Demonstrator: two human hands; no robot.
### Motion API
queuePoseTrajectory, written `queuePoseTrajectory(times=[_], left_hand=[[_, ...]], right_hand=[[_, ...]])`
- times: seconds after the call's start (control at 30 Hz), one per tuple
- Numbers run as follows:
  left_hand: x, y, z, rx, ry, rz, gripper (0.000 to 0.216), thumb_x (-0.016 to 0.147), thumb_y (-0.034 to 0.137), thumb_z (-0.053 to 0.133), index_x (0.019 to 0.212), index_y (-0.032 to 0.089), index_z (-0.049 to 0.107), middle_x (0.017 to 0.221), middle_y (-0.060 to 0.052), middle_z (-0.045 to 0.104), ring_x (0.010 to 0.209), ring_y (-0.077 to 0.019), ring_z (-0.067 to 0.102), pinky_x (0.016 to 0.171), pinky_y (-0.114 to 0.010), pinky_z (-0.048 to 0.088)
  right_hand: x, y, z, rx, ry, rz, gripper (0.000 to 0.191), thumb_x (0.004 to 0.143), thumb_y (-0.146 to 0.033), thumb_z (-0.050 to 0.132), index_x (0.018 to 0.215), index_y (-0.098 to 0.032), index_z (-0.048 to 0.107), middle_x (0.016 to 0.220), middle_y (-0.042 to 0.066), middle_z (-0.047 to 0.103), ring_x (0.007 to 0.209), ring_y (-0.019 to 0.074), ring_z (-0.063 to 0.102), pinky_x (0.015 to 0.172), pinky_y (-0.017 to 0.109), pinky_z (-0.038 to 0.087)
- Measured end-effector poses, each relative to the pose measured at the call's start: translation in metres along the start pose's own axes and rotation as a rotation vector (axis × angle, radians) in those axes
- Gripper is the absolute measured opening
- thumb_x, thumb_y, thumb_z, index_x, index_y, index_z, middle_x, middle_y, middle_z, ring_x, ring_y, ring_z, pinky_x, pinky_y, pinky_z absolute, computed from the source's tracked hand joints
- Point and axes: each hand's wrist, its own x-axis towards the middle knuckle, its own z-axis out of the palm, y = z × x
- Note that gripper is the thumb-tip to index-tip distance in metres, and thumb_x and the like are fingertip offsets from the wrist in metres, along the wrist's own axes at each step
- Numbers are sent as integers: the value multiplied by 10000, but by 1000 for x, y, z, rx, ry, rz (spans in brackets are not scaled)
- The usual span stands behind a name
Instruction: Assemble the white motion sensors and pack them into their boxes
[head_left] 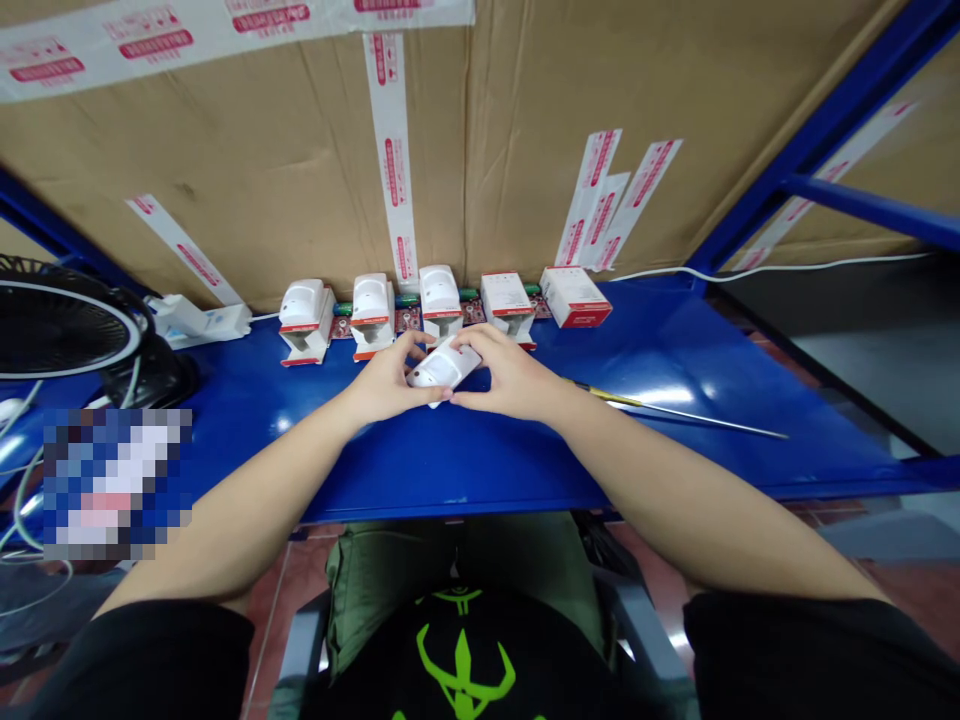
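A white plastic motion sensor point(444, 368) is held low over the blue table between both hands. My left hand point(384, 384) grips its left end, with thumb and fingers closed around the edges. My right hand point(511, 376) is closed on its right end, and the two thumbs nearly meet at the near edge. Just behind stand small white and red boxes with open fronts; similar white sensors sit on the left box point(306, 340), the second box point(373, 328) and the middle box point(441, 318). The middle box is partly hidden by the hands.
Further right are another open box point(507, 294) and a closed box point(576, 296). Red circuit boards point(409, 319) lie between boxes. A long screwdriver point(697, 412) lies right, partly behind my forearm. A black fan point(67, 320) and cables stand left. A cardboard wall point(300, 160) rises behind.
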Motion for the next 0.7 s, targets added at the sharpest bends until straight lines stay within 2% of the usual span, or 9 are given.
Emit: queuePoseTrajectory(times=[0.1,0.17,0.23,0.33,0.47,0.63,0.7], left_hand=[[4,-2,11,-39,98,-30,1019,626,551,1028,1437,188,527,1052,-24,697,765,-172,653,704,-320,551],[5,-3,16,-25,134,-6,1049,589,544,1055,1428,191,533,1001,-2,681,820,-197,664,741,-334,558],[4,-3,19,-38,135,34,1025,580,537,1064,1398,197,549,1009,-4,670,874,-216,676,765,-343,571],[2,0,20,-157,88,52,1040,598,517,1063,1435,215,525,1129,-42,652,887,-210,706,730,-330,601],[-3,4,14,-304,25,-9,1126,638,456,1048,1564,290,429,1292,-80,593,906,-201,750,695,-334,658],[-4,-1,4,-254,-68,1,862,772,415,943,1493,262,496,1246,-69,557,906,-180,728,689,-315,672],[-4,-5,1,-211,-117,36,796,816,395,898,1491,251,501,1257,-76,553,898,-169,713,697,-313,673]], right_hand=[[-1,-7,9,-41,6,25,846,677,-442,1004,1401,-260,607,1484,155,571,1445,404,582,1249,649,483],[-1,-11,17,-76,25,36,935,643,-470,1026,1442,-268,585,1543,176,525,1509,439,523,1272,692,438],[-2,-14,22,-117,60,37,911,673,-441,997,1456,-266,567,1574,194,499,1543,455,485,1276,713,415],[-2,-18,21,-149,75,12,786,727,-338,900,1424,-252,548,1516,201,551,1479,444,542,1232,696,457],[9,-9,-8,-186,48,26,729,723,-360,876,1351,-242,525,1443,189,610,1394,439,589,1206,678,479],[42,29,-66,-300,40,73,874,631,-235,884,1391,-263,453,1531,171,563,1493,463,497,1279,698,416],[56,48,-86,-313,26,103,866,616,-213,903,1359,-288,464,1541,153,558,1510,478,476,1275,726,424]])
